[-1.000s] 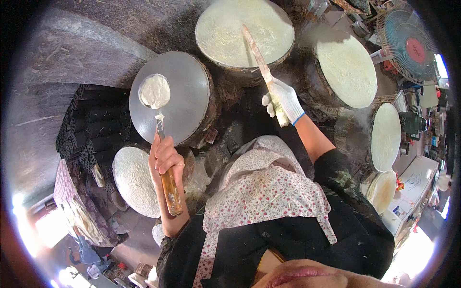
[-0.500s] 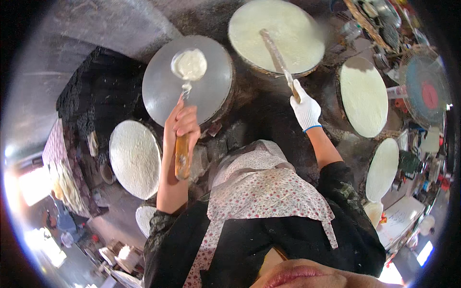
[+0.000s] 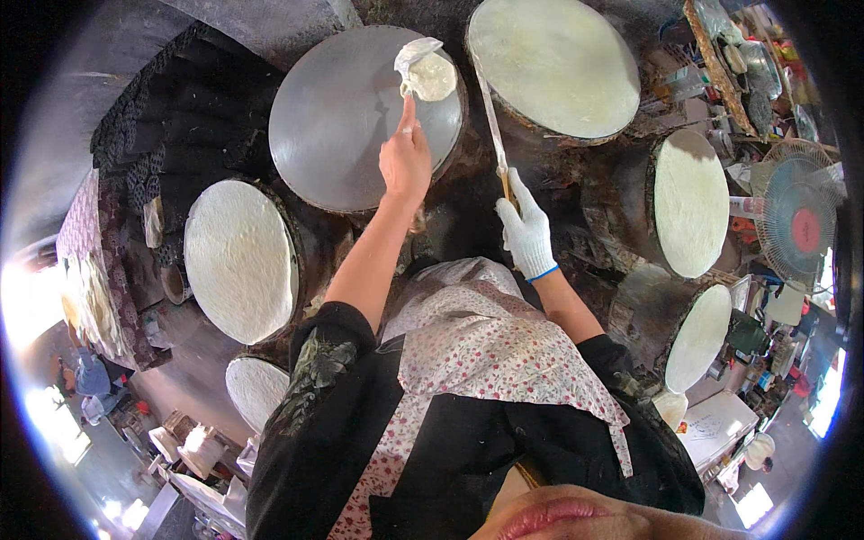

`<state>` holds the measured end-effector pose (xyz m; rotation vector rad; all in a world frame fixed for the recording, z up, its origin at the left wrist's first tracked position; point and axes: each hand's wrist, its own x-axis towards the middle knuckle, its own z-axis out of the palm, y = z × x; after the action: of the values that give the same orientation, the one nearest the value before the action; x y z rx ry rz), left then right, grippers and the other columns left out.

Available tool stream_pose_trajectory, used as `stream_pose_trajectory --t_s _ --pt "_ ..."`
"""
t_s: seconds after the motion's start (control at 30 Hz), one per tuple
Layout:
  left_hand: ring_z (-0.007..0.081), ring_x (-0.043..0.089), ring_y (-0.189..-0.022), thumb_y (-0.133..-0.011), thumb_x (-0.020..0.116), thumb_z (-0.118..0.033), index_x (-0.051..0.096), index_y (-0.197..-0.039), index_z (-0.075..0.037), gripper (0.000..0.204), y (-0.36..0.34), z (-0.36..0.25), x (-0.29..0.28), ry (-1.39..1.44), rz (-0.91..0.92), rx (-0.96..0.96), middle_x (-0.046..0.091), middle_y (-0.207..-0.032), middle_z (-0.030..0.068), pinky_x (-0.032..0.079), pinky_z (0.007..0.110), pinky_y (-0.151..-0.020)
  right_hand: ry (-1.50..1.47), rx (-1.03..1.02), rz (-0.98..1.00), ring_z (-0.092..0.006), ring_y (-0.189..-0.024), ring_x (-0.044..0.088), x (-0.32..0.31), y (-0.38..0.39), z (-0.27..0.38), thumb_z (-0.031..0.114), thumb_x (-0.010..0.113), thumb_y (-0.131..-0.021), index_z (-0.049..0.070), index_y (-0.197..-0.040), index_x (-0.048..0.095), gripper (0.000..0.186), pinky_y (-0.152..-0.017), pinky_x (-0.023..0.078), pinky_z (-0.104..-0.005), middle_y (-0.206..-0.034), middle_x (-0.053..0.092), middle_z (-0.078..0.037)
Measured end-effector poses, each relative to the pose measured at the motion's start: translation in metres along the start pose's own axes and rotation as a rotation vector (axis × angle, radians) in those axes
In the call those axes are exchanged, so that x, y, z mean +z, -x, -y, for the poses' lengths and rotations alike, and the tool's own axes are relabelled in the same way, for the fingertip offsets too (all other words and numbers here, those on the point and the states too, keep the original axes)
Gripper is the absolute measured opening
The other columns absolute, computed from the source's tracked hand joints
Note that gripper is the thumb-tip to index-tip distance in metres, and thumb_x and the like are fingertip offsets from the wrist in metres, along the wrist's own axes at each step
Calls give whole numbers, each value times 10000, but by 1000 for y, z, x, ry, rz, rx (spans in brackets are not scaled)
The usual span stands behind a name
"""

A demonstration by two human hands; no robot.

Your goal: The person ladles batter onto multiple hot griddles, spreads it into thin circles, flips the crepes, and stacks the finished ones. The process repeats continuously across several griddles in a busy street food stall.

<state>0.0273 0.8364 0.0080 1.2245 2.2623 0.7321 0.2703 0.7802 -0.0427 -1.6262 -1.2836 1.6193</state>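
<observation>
My bare left hand (image 3: 405, 164) grips the handle of a ladle (image 3: 412, 56), tilted over the right side of a grey round griddle (image 3: 337, 121). Cream batter (image 3: 436, 81) shows at the bowl; whether some lies on the plate I cannot tell. My white-gloved right hand (image 3: 526, 229) is closed on a long flat scraper (image 3: 493, 121), held upright between that griddle and a batter-covered one (image 3: 553, 63), its far end near the latter's rim. A flowered apron (image 3: 486, 351) covers my front.
Several more round griddles with pale layers stand at left (image 3: 236, 256) and right (image 3: 689, 202). A fan (image 3: 792, 216) is at the far right, below a cluttered shelf (image 3: 729, 72). Dark ridged material (image 3: 175, 99) lies at upper left, with pale cloths (image 3: 94, 306) below it.
My left hand has moved up and right with the ladle, now tilted near the griddle's right side. My right hand has shifted lower, drawing the scraper back from the middle of its griddle.
</observation>
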Motion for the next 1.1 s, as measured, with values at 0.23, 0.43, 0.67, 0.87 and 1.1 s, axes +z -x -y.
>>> stream_pose_trajectory --t_s 0.23,0.43,0.67,0.87,1.1 --pt "368 729 -740 -1069 551 -235 422 -1645 -296 593 -61 60 -27 -399 -146 226 745 -828 175 571 522 -735 149 -158 -126 -202 -1303 662 66 34 29 111 595 -1054 90 -1622 441 588 -1030 497 -273 -1485 641 -174" --pt "173 590 -630 -1077 521 -151 511 -1597 -178 522 -59 117 -103 -126 -336 0 605 -702 92 508 353 -619 379 -281 -81 -362 -1247 681 113 -17 71 245 612 -1028 168 -1528 562 508 -1030 531 -376 -1361 681 -224" --pt "31 436 -558 -1123 494 -75 417 -1647 -120 532 98 124 -139 465 -180 -43 441 -656 -65 399 227 -484 604 -387 -237 -361 -838 763 106 -27 49 303 579 -1021 267 -1508 564 488 -723 594 -454 -1115 760 -186" --pt "20 411 -535 -1124 486 -61 442 -1638 -131 520 153 108 -145 548 -89 -43 444 -636 -63 381 229 -462 697 -492 -280 -382 -886 759 120 -36 84 347 590 -1029 213 -1485 599 475 -799 595 -465 -1005 768 -202" --pt "17 403 -519 -1115 473 -32 446 -1635 -107 526 169 112 -162 581 -117 96 475 -634 -57 372 219 -451 822 -452 -142 -441 -844 734 135 -43 103 421 577 -1011 303 -1417 629 427 -780 569 -547 -957 756 -206"
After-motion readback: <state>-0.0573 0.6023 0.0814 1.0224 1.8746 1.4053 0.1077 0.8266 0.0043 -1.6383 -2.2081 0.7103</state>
